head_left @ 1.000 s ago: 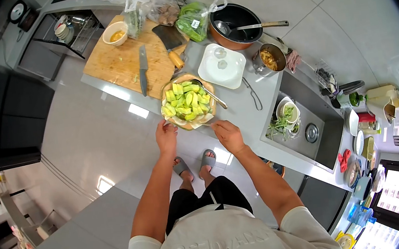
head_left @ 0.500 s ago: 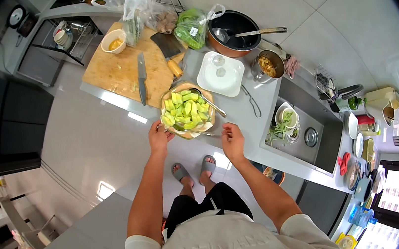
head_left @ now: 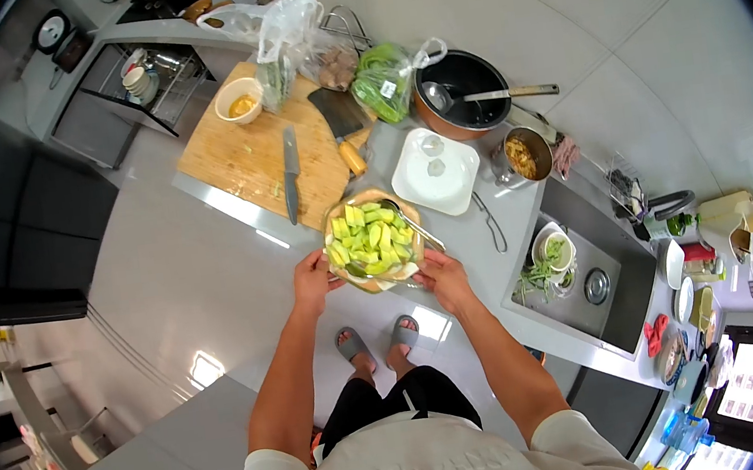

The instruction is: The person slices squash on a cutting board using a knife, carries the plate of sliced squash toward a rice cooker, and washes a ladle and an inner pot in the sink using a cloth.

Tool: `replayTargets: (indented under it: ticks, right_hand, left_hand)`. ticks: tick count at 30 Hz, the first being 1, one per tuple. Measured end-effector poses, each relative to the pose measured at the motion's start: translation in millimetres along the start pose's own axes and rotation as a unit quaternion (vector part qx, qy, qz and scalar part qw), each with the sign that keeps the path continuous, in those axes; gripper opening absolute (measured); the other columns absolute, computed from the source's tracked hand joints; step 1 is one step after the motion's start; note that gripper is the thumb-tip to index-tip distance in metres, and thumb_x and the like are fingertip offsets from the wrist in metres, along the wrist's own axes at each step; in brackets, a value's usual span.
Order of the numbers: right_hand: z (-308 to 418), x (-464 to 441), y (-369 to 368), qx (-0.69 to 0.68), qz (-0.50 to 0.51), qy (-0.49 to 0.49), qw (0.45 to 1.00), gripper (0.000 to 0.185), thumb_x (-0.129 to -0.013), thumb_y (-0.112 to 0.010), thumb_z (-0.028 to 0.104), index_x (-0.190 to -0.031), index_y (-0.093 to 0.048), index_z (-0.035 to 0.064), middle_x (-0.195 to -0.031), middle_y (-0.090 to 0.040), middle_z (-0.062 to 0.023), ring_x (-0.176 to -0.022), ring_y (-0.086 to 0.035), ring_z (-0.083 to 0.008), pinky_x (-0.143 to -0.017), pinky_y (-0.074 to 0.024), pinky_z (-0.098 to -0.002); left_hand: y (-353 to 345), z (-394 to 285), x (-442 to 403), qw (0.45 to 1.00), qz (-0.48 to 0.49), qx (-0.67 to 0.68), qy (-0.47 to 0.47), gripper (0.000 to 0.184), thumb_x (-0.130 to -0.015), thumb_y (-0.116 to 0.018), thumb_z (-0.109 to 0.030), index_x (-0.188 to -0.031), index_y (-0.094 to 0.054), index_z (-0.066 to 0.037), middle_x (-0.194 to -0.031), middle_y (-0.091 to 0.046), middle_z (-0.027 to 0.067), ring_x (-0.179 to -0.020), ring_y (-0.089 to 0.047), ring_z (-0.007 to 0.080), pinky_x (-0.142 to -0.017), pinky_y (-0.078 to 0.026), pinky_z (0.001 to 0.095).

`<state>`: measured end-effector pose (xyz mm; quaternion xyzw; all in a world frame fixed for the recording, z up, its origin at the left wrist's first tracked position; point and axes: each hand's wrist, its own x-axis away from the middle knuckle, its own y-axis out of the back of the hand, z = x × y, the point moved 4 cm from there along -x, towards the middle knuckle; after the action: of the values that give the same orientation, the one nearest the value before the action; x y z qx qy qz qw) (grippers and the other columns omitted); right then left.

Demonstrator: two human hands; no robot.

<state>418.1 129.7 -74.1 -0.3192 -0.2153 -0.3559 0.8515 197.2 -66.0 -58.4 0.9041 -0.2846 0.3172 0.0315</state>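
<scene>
A wide bowl with a beige rim (head_left: 417, 247) is between my two hands at the counter's front edge. Light green, peeled vegetable chunks (head_left: 369, 234) fill it. My left hand (head_left: 312, 278) grips the bowl's lower left side, its fingers curled beneath the edge. On the lower right, my right hand (head_left: 443, 279) holds the rim, with its fingertips partly hidden. A metal spoon (head_left: 423, 233) rests in the bowl, its handle slanting out toward my right hand. Just beyond the bowl, a knife with a grey handle (head_left: 291, 175) lies on the wooden cutting board (head_left: 227, 164).
A cleaver (head_left: 342, 126), a small bowl (head_left: 240, 100) and bagged greens (head_left: 382, 84) are behind. To the right stand a white square dish (head_left: 436, 171), a dark pot with a ladle (head_left: 462, 93), a metal pot (head_left: 522, 154) and the sink (head_left: 584, 313) with a bowl of greens.
My right hand has moved from beside the bowl, near a utensil handle, onto its right rim. My left hand stays at the left side. The whole view has shifted slightly.
</scene>
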Motion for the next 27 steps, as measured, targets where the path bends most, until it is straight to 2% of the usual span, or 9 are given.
replayTargets:
  ticks: [2,7,13,17,21,27]
  right_hand:
    - [4,9,-6,-0.018,-0.014,-0.006,1.000,0.038,-0.101,-0.065,0.003,-0.138,-0.059,-0.0014,-0.120,-0.072,-0.0075,-0.101,-0.069,-0.0150,-0.087,-0.0591,-0.0275]
    - [3,22,-33,-0.003,-0.004,-0.003,1.000,0.039,-0.100,-0.066,0.003,-0.139,-0.059,-0.0040,-0.122,-0.071,-0.0094,-0.105,-0.070,-0.0154,-0.088,-0.0607,-0.0285]
    - [17,18,-129,0.018,-0.012,0.011,1.000,0.036,-0.100,-0.066,0.002,-0.136,-0.062,-0.0033,-0.117,-0.073,-0.0087,-0.100,-0.070,-0.0144,-0.086,-0.0608,-0.0279]
    - [24,-20,-236,0.031,0.000,0.029,0.999,0.037,-0.100,-0.067,0.002,-0.136,-0.062,-0.0033,-0.117,-0.073,-0.0090,-0.100,-0.070,-0.0153,-0.086,-0.0605,-0.0279]
    - [29,-70,-399,0.034,0.029,0.063,0.997,0.035,-0.100,-0.065,0.002,-0.135,-0.061,-0.0029,-0.117,-0.073,-0.0082,-0.098,-0.070,-0.0159,-0.086,-0.0609,-0.0288]
    - [30,-157,-583,0.022,0.055,0.040,0.997,0.036,-0.099,-0.066,0.003,-0.135,-0.062,-0.0016,-0.118,-0.072,-0.0071,-0.100,-0.070,-0.0146,-0.087,-0.0600,-0.0281]
  left_hand:
    - [6,-3,4,1.000,0.003,0.000,-0.005,0.031,-0.111,-0.047,-0.019,-0.132,-0.063,-0.003,-0.114,-0.071,0.0074,-0.091,-0.073,0.0178,-0.076,-0.064,0.0361]
    - [34,-15,20,1.000,0.011,0.011,-0.003,0.029,-0.111,-0.049,-0.019,-0.129,-0.065,-0.003,-0.110,-0.072,0.0070,-0.091,-0.073,0.0178,-0.076,-0.064,0.0356]
    - [100,-82,22,0.999,0.012,0.024,-0.024,0.030,-0.111,-0.049,-0.018,-0.128,-0.066,-0.001,-0.106,-0.072,0.0077,-0.089,-0.072,0.0174,-0.074,-0.064,0.0346]
    - [184,-153,-4,0.999,0.002,0.024,-0.047,0.030,-0.110,-0.050,-0.018,-0.128,-0.066,-0.001,-0.104,-0.072,0.0076,-0.086,-0.072,0.0158,-0.073,-0.064,0.0327]
    - [314,-251,-38,0.997,-0.017,0.023,-0.076,0.029,-0.109,-0.051,-0.018,-0.127,-0.066,-0.001,-0.102,-0.072,0.0073,-0.084,-0.071,0.0146,-0.071,-0.064,0.0324]
    - [469,-372,-95,0.995,-0.051,0.008,-0.086,0.029,-0.108,-0.052,-0.016,-0.127,-0.066,0.000,-0.103,-0.072,0.0077,-0.085,-0.071,0.0157,-0.069,-0.065,0.0327]
